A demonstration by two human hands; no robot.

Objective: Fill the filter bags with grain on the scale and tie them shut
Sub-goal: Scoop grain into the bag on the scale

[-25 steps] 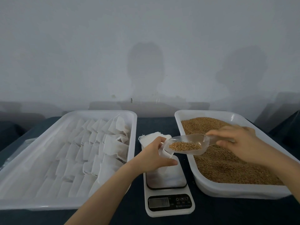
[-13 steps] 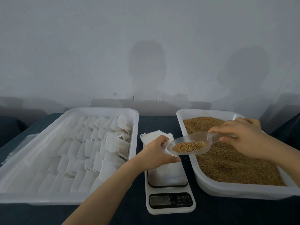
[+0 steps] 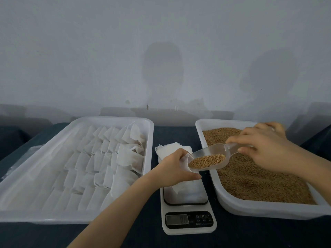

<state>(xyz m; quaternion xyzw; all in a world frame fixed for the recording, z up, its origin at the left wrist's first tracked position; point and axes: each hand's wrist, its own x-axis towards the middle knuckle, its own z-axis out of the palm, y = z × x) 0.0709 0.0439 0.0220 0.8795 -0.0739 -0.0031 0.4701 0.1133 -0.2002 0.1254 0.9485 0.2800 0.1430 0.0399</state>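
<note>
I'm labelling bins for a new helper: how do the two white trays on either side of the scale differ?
The left tray holds rows of white filter bags; the right tray holds loose brown grain. The right hand holds a scoop by its handle over the right tray; no hand is above the left tray's contents. Both are white, rectangular and round-cornered, flanking the scale.
</note>
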